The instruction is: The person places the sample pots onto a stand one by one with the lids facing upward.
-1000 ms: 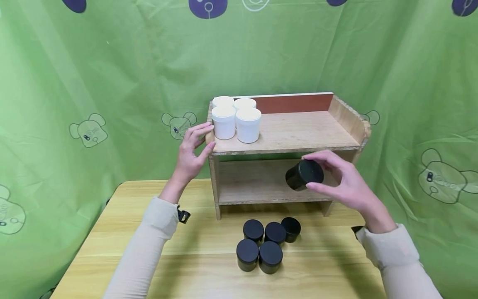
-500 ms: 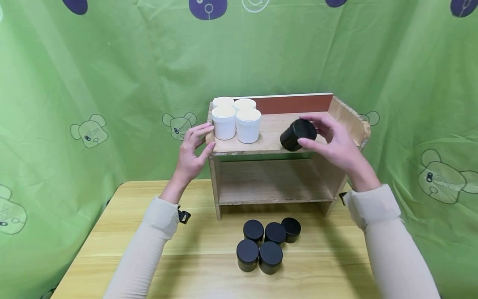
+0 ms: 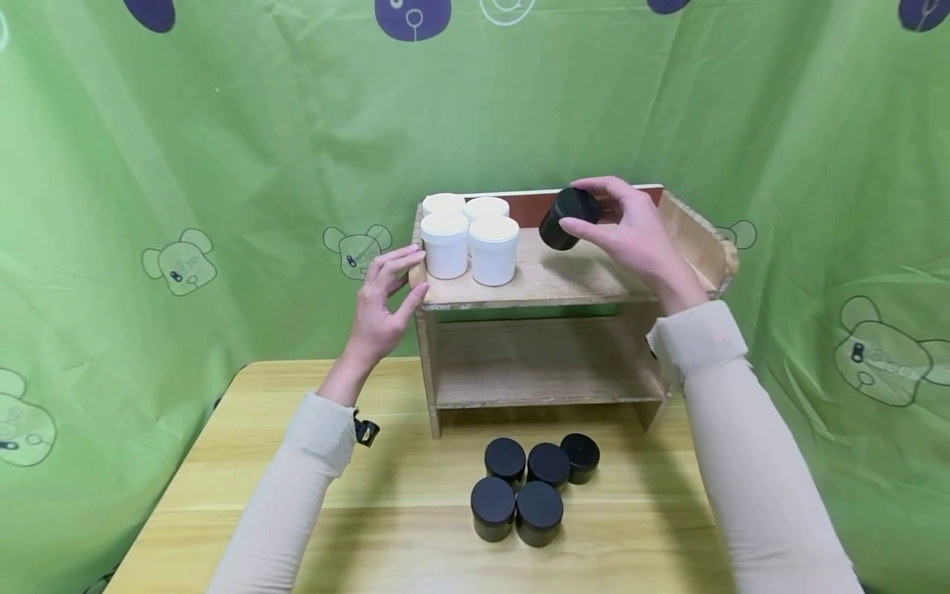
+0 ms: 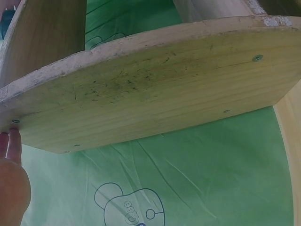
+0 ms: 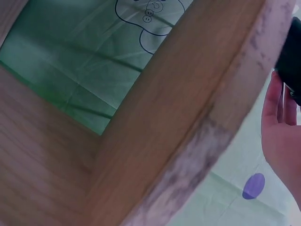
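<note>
My right hand [image 3: 627,231] pinches a black lidded jar [image 3: 568,218] between thumb and fingers, tilted, above the top board of a wooden shelf [image 3: 579,276]. In the right wrist view, part of the black jar [image 5: 290,61] shows at the right edge, with the fingers [image 5: 272,101] against it. On the shelf's left end, my left hand [image 3: 382,305] touches the side panel with fingers extended and thumb at the front edge. Several white lidded jars [image 3: 493,250] stand grouped beside that hand. In the left wrist view, fingertips [image 4: 14,141] touch the outer side panel [image 4: 155,84].
Several black jars [image 3: 539,511] stand in a cluster on the wooden table [image 3: 416,528] in front of the shelf. A lower board [image 3: 542,359] lies under the top one. Green printed cloth [image 3: 245,124] hangs behind and at both sides.
My right hand has lifted the black jar from in front of the lower board to above the top board, moving up, back and slightly left. The left hand has stayed in place.
</note>
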The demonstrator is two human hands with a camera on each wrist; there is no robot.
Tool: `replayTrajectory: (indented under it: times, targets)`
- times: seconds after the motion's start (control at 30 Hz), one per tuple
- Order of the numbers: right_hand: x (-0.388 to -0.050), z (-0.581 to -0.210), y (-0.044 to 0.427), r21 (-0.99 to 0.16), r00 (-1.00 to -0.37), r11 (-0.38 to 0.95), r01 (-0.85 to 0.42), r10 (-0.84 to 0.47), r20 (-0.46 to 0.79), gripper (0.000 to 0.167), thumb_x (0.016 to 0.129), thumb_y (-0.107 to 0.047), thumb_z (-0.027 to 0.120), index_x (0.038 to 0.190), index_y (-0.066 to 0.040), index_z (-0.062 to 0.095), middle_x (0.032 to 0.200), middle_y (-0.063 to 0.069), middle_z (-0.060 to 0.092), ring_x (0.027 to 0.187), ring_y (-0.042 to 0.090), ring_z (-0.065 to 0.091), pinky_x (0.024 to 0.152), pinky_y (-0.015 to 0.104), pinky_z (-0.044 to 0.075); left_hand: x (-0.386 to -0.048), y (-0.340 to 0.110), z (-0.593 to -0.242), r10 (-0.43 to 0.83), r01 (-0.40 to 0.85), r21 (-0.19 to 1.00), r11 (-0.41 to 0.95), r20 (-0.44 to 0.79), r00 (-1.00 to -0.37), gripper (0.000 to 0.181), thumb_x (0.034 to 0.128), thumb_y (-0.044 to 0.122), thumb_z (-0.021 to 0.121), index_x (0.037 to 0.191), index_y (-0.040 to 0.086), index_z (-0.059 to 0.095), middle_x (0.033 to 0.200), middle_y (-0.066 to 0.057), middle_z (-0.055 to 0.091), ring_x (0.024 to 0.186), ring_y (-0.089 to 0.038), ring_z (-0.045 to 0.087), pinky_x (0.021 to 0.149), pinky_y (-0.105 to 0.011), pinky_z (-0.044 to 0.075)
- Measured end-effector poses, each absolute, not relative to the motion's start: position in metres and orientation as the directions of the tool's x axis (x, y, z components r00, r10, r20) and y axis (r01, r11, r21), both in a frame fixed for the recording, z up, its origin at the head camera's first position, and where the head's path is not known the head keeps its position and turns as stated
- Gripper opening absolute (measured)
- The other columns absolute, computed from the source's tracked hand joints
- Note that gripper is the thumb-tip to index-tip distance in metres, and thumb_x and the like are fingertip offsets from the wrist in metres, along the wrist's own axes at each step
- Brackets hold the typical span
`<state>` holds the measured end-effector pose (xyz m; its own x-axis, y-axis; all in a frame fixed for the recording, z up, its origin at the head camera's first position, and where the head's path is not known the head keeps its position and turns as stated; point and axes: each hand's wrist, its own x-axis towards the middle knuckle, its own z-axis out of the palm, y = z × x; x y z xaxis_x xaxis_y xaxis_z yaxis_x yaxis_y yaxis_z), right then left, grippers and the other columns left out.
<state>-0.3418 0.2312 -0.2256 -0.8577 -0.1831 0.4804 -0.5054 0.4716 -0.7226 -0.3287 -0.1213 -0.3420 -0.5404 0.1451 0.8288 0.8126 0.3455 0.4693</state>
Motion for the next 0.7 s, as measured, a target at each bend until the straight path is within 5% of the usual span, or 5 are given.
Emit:
replayTrajectory:
  times: [0.7]
  targets:
    - [-0.393, -0.209, 0.197, -0.694, -0.915, 0.603, -0.393, -0.183, 0.359, 0.071, 0.093, -0.041, 0.075, 0.153, -0.013, 0.049, 0.147, 0.014, 0.054, 0.126, 0.029, 0.053, 0.103, 0.040, 0.048, -0.327, -0.118, -0.343, 0.145, 0.811, 0.485, 0.326, 0.822, -0.550, 0.041, 0.0985, 0.010, 0.068, 0.139, 0.007, 0.061, 0.149, -0.012, 0.053, 0.140, -0.026, 0.050, 0.114, -0.038, 0.052]
